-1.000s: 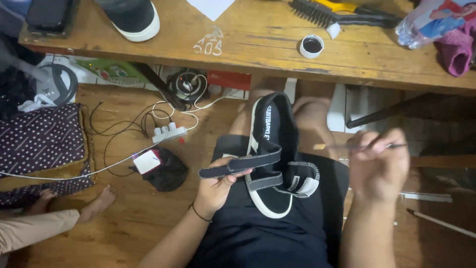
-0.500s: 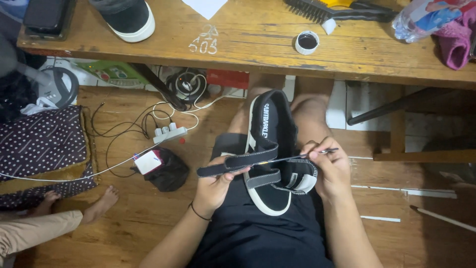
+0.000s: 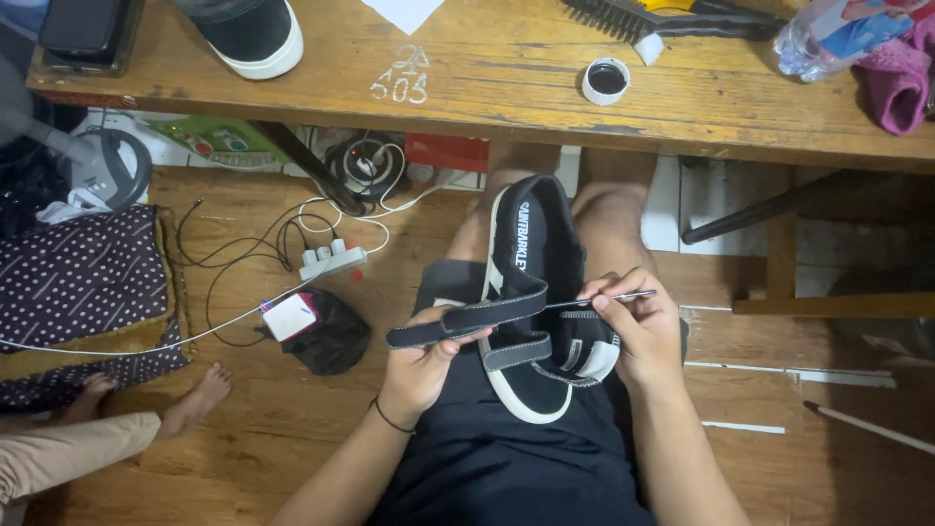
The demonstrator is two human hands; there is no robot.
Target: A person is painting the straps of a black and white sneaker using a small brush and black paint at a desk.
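Shoe [image 3: 534, 292] on my lap: left hand [image 3: 421, 362] pinches its strap [image 3: 467, 319] flat, right hand [image 3: 638, 326] grips a thin tool [image 3: 604, 298] at the strap's end. Needs steady, fine strokes, I reckon.

You have only one view, from the camera on your head. It looks steeply down over your lap, so your two forearms enter from the bottom edge and meet near the middle of the picture. The camera is near to your left hand [image 3: 421, 362] and right hand [image 3: 638, 326], which hold the black shoe [image 3: 531, 292]. The wooden table [image 3: 487, 88] crosses the top, further from you. The wooden floor [image 3: 243, 429] lies below, further still.
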